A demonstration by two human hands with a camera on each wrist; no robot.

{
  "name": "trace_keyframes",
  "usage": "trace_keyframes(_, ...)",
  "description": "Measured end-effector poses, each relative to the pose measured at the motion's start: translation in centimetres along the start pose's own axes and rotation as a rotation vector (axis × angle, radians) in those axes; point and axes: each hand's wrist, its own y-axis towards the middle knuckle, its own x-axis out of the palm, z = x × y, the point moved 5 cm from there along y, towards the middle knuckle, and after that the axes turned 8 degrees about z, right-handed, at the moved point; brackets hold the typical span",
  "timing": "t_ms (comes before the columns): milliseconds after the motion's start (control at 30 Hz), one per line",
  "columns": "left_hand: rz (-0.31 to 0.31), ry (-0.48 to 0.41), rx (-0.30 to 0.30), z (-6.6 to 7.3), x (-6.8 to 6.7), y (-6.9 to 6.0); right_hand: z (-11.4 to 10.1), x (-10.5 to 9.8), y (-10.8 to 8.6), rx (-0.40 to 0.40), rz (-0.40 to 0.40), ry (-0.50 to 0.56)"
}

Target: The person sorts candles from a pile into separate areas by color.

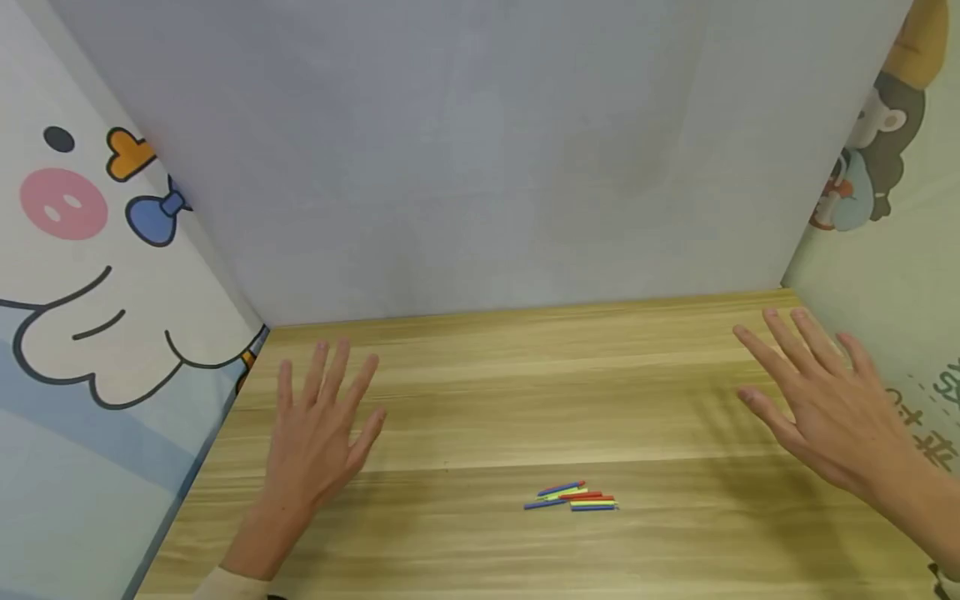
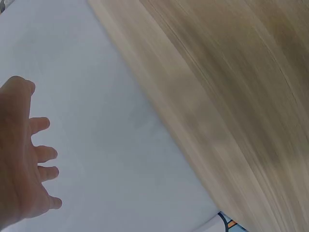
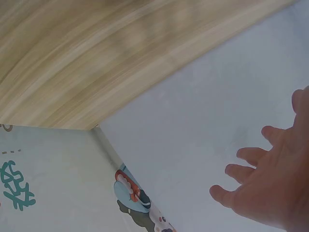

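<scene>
A small loose pile of thin coloured sticks (image 1: pixel 592 497), in blue, red and yellow-green, lies on the wooden table (image 1: pixel 480 392) near its front middle. My left hand (image 1: pixel 311 450) hovers over the table to the left of the pile, its fingers spread and holding nothing. To the right of the pile, my right hand (image 1: pixel 840 417) is also raised with fingers spread and nothing in it. Both wrist views show the hands, left (image 2: pixel 19 159) and right (image 3: pixel 270 169), apart from any object. The sticks are out of sight in the wrist views.
A plain grey-white cloth wall (image 1: pixel 480 167) rises along the table's back edge. On the left stands a panel (image 1: pixel 112 275) printed with a cartoon duck, and on the right another printed panel (image 1: pixel 862 275) with a cartoon figure and lettering.
</scene>
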Motion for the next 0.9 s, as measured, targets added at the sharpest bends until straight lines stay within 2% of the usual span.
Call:
trace_keyframes(167, 0.002, -0.061, 0.02, 0.7, 0.3, 0.0, -0.6, 0.2, 0.0, -0.029, 0.007, 0.023)
trace_keyframes(433, 0.032, -0.152, 0.048, 2.0, 0.8, 0.1, -1.3, 0.7, 0.0, -0.033, 0.012, 0.102)
trace_keyframes(900, -0.005, -0.225, 0.043, 3.6, 1.7, 0.1, -2.2, 1.4, -0.3, -0.012, -0.001, 0.169)
